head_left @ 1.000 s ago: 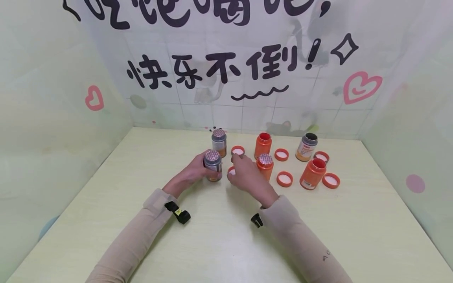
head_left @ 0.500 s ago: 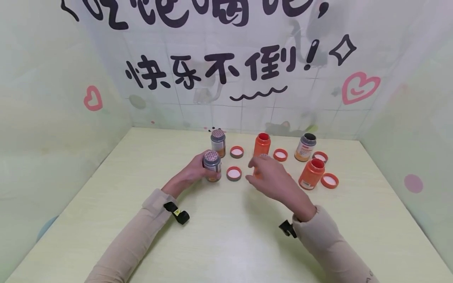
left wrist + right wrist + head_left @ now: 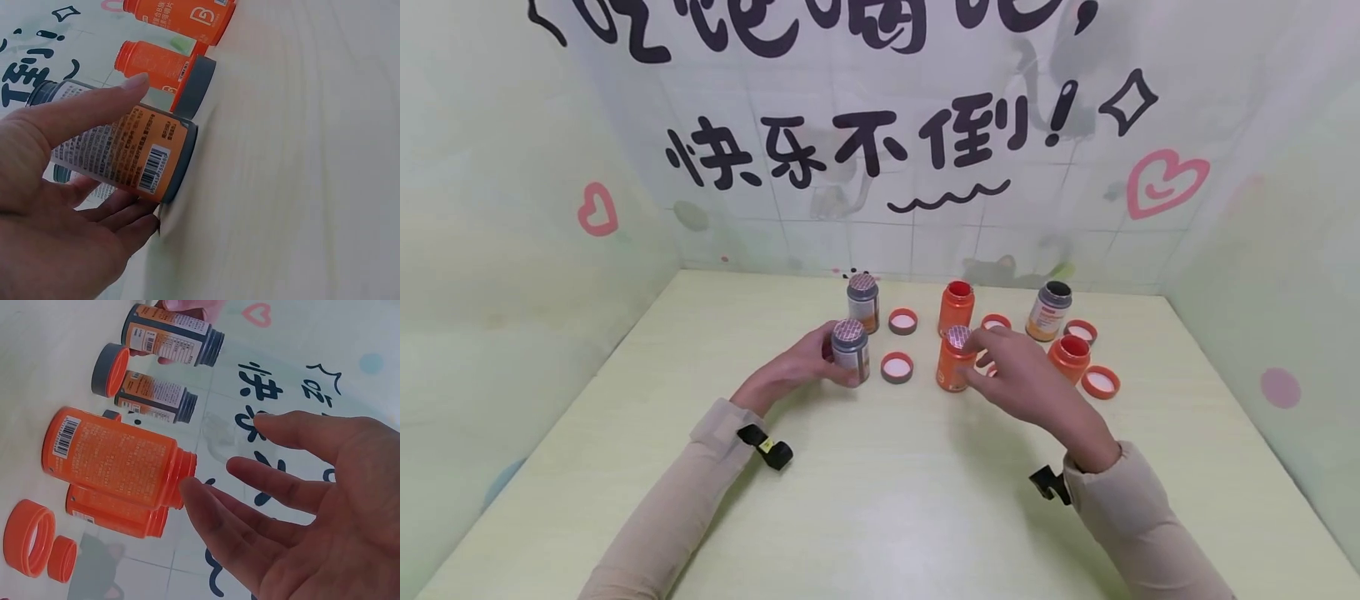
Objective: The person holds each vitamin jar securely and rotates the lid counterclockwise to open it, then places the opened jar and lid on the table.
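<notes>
My left hand is around the near dark grey bottle, which stands upright with patterned foil over its mouth. In the left wrist view, the thumb lies straight across the bottle's label and the loosely extended fingers are behind and below it. My right hand hovers beside the neck of a foil-sealed orange bottle. Its fingers are spread, with nothing between them, in the right wrist view; one fingertip overlaps the bottle's rim there. A grey lid with white lining lies upturned between these bottles.
Behind stand another foil-sealed grey bottle, an uncovered orange bottle and an uncovered grey bottle. Another uncovered orange bottle is partly hidden by my right hand. Upturned lids, including an orange one, lie beside the bottles. A printed backdrop borders the table.
My right hand has moved right, away from the upturned grey lid to the near orange bottle, uncovering that lid. My left hand has shifted slightly left while its bottle stays in place.
</notes>
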The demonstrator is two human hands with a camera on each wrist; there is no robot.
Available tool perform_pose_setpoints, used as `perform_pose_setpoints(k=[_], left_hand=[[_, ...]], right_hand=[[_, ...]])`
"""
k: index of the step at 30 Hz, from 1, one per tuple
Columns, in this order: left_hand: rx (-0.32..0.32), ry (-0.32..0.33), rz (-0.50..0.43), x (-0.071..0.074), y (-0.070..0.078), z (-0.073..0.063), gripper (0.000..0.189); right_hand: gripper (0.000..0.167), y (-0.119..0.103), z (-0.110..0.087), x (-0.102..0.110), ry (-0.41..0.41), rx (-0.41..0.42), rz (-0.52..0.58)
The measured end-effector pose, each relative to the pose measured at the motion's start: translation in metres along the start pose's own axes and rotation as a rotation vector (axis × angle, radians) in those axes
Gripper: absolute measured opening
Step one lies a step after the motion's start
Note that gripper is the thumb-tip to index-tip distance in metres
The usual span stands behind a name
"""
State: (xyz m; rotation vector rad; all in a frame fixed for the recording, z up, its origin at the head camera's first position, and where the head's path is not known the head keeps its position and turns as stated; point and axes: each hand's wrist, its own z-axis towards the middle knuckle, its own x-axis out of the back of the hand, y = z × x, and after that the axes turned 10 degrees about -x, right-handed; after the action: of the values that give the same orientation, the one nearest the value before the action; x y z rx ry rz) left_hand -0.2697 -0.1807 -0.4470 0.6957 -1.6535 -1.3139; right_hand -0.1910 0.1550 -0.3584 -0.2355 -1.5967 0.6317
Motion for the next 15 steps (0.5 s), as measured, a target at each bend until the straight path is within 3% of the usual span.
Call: perform_pose_setpoints(k=[5,10,15], left_hand=[[0.002,-0.031,0.026,0.008,-0.005,-0.008,0.105],[-0.033,-0.065,0.026,0.022,-0.011,-0.016,0.089],[-0.063,-0.108,0.017,0.035,-0.011,-0.020,0.086]], right_hand=[[0.029,0.002,-0.001,0.003,0.032,0.009,-0.006],[0.029,0.002,-0.003,0.006,0.061,0.002,-0.014],[0.028,0.004,-0.007,0.014,0.085,-0.003,-0.013]])
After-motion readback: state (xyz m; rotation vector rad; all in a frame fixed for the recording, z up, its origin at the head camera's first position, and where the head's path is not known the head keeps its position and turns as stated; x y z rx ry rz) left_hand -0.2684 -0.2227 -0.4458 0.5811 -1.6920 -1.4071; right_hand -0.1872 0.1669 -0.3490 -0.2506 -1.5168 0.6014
